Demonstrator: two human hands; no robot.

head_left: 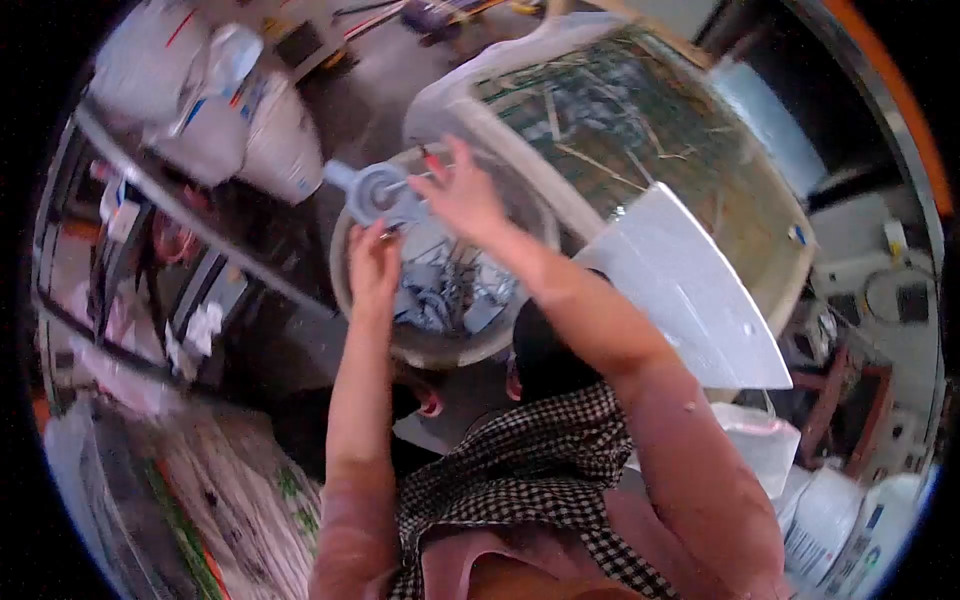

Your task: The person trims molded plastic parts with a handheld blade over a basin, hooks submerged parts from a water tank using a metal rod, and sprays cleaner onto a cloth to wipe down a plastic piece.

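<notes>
My left hand grips the lower edge of a light grey plastic part, which has a round ring-shaped body and a short arm sticking out to the upper left. The part is held over the left rim of a large round tub. My right hand is closed around a small red-handled tool at the part's right side; its kind is too blurred to tell. Below both hands, several grey plastic pieces lie in the tub.
A big rectangular basin with murky water and floating strips stands at the upper right. A white panel leans across its near edge. On the left are a metal rack rail and stuffed white sacks.
</notes>
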